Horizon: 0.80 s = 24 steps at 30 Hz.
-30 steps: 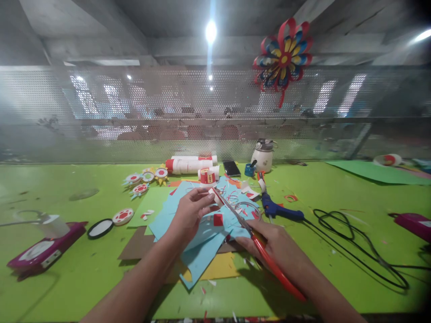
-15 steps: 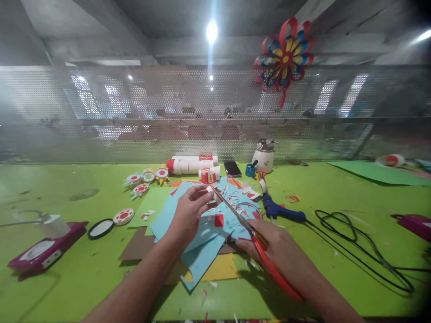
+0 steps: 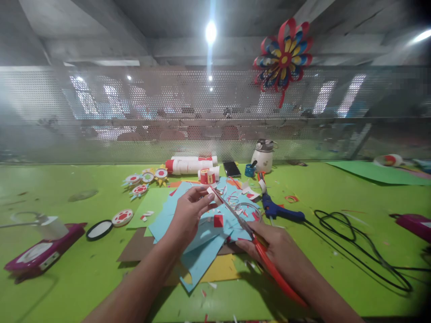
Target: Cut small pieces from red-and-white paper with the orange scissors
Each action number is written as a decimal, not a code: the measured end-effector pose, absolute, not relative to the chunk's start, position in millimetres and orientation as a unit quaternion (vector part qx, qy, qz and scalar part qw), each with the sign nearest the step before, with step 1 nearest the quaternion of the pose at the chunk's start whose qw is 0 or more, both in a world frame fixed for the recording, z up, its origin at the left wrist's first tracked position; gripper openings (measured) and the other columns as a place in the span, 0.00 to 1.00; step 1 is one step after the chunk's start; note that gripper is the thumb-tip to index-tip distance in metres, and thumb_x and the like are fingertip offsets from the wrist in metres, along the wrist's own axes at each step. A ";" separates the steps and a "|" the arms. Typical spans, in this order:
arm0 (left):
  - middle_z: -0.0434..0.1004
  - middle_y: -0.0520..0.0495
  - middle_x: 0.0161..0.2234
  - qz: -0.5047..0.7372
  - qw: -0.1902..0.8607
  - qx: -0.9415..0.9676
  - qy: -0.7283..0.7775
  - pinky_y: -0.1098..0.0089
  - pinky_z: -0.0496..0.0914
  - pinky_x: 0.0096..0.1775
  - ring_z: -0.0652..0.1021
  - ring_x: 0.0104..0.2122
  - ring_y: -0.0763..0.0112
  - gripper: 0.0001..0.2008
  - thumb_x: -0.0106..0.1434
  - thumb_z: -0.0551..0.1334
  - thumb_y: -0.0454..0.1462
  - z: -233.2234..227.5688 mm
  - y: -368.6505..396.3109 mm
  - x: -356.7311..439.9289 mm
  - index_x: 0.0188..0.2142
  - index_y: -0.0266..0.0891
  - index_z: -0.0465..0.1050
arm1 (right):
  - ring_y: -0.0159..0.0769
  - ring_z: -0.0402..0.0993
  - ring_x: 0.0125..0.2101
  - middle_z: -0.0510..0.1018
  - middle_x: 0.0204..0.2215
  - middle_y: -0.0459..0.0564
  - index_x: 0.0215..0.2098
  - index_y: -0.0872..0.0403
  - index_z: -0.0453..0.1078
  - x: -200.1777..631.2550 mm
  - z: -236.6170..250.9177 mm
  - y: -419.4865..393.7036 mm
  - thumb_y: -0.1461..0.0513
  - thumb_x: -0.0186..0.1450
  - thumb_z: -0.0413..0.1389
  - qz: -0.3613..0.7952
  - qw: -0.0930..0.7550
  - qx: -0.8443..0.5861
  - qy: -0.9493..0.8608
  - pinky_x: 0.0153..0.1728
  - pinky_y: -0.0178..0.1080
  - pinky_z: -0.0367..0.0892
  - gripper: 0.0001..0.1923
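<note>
My left hand (image 3: 188,215) pinches a small white paper piece (image 3: 212,194) above a pile of light blue paper sheets (image 3: 202,233). My right hand (image 3: 272,246) grips red-handled scissors (image 3: 256,244), whose blades reach up to the white piece. A small red paper square (image 3: 218,220) lies on the blue sheets between my hands. A yellow sheet (image 3: 222,267) and a brown sheet (image 3: 134,246) sit under the pile.
On the green table (image 3: 67,269): a blue glue gun (image 3: 279,211) with a black looped cord (image 3: 353,242), white and red rolls (image 3: 188,165), a phone (image 3: 231,168), a white jar (image 3: 262,157), paper rosettes (image 3: 144,179), magenta devices at left (image 3: 37,251) and right (image 3: 414,222). Mesh wall behind.
Hands and scissors stay almost in place; the white piece and blade tips shift only slightly. The view moves a little.
</note>
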<state>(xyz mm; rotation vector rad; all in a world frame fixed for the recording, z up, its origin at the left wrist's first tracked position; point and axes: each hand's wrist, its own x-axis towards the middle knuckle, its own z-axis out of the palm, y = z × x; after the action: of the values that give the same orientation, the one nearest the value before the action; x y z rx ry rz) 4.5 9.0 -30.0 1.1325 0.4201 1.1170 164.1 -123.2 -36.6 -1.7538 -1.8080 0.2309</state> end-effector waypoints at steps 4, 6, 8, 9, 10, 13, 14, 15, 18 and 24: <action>0.76 0.39 0.38 0.498 0.682 0.501 0.189 0.55 0.69 0.44 0.77 0.37 0.61 0.13 0.53 0.67 0.34 -29.1 8.3 4.8 0.38 0.33 0.72 | 0.39 0.71 0.27 0.78 0.27 0.48 0.36 0.53 0.74 163.6 -38.5 -123.6 0.52 0.63 0.54 0.085 0.317 -0.657 -0.679 0.30 0.37 0.63 0.14; 0.76 0.40 0.37 0.501 0.680 0.500 0.193 0.56 0.70 0.43 0.77 0.37 0.61 0.13 0.52 0.67 0.34 -28.7 7.7 4.7 0.38 0.33 0.72 | 0.39 0.72 0.28 0.78 0.28 0.47 0.36 0.52 0.74 163.5 -40.5 -123.6 0.52 0.63 0.54 0.084 0.322 -0.656 -0.677 0.31 0.37 0.63 0.14; 0.76 0.41 0.37 0.505 0.677 0.497 0.200 0.56 0.70 0.43 0.77 0.37 0.61 0.12 0.52 0.67 0.34 -28.3 7.1 4.6 0.37 0.34 0.72 | 0.39 0.72 0.28 0.78 0.28 0.47 0.37 0.52 0.74 163.5 -42.6 -123.2 0.52 0.63 0.54 0.083 0.325 -0.658 -0.674 0.31 0.37 0.63 0.14; 0.76 0.41 0.36 0.505 0.677 0.496 0.202 0.56 0.70 0.43 0.77 0.37 0.61 0.12 0.51 0.67 0.35 -28.2 6.9 4.5 0.37 0.34 0.72 | 0.39 0.71 0.28 0.78 0.28 0.47 0.38 0.52 0.74 163.5 -43.5 -122.9 0.52 0.63 0.54 0.083 0.325 -0.658 -0.674 0.31 0.37 0.63 0.14; 0.76 0.41 0.36 0.505 0.678 0.495 0.203 0.56 0.70 0.43 0.77 0.37 0.61 0.12 0.51 0.68 0.35 -27.9 6.8 4.5 0.36 0.34 0.72 | 0.39 0.71 0.27 0.78 0.28 0.48 0.38 0.52 0.74 163.6 -44.2 -122.5 0.52 0.63 0.54 0.083 0.324 -0.658 -0.674 0.31 0.37 0.63 0.14; 0.77 0.41 0.36 0.503 0.680 0.495 0.199 0.56 0.70 0.43 0.77 0.36 0.62 0.13 0.51 0.68 0.35 -27.1 7.0 4.7 0.37 0.34 0.72 | 0.39 0.71 0.27 0.77 0.26 0.48 0.38 0.53 0.74 164.1 -45.2 -121.9 0.51 0.63 0.53 0.079 0.320 -0.660 -0.675 0.31 0.37 0.64 0.15; 0.77 0.40 0.36 0.502 0.680 0.495 0.198 0.56 0.70 0.43 0.77 0.36 0.62 0.13 0.51 0.68 0.35 -26.7 7.2 4.8 0.37 0.34 0.73 | 0.39 0.71 0.27 0.77 0.26 0.48 0.37 0.53 0.75 164.1 -45.0 -122.1 0.51 0.63 0.53 0.077 0.319 -0.660 -0.676 0.31 0.37 0.64 0.15; 0.77 0.40 0.37 0.503 0.679 0.496 0.199 0.57 0.69 0.42 0.77 0.36 0.62 0.13 0.51 0.68 0.35 -26.4 7.2 4.9 0.37 0.34 0.73 | 0.39 0.71 0.27 0.77 0.26 0.48 0.37 0.53 0.75 164.1 -44.6 -122.4 0.51 0.63 0.53 0.076 0.318 -0.660 -0.677 0.30 0.37 0.64 0.15; 0.76 0.40 0.38 0.506 0.675 0.497 0.204 0.57 0.69 0.43 0.77 0.37 0.61 0.14 0.50 0.68 0.35 -25.4 6.7 5.0 0.37 0.34 0.73 | 0.38 0.71 0.26 0.77 0.26 0.48 0.37 0.53 0.74 163.4 -42.6 -123.8 0.51 0.64 0.53 0.080 0.319 -0.656 -0.679 0.30 0.37 0.64 0.15; 0.76 0.39 0.41 0.501 0.659 0.522 0.204 0.61 0.68 0.45 0.76 0.41 0.60 0.16 0.51 0.68 0.35 -26.5 7.2 2.7 0.41 0.35 0.73 | 0.39 0.71 0.29 0.78 0.30 0.50 0.42 0.55 0.73 162.6 -38.4 -123.2 0.55 0.63 0.54 0.086 0.323 -0.641 -0.690 0.32 0.37 0.65 0.14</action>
<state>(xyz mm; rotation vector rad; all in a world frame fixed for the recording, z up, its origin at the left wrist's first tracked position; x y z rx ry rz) 2.7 7.2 -26.5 1.1823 0.4607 1.1342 162.6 -123.2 -38.4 -1.6830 -1.8113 0.2268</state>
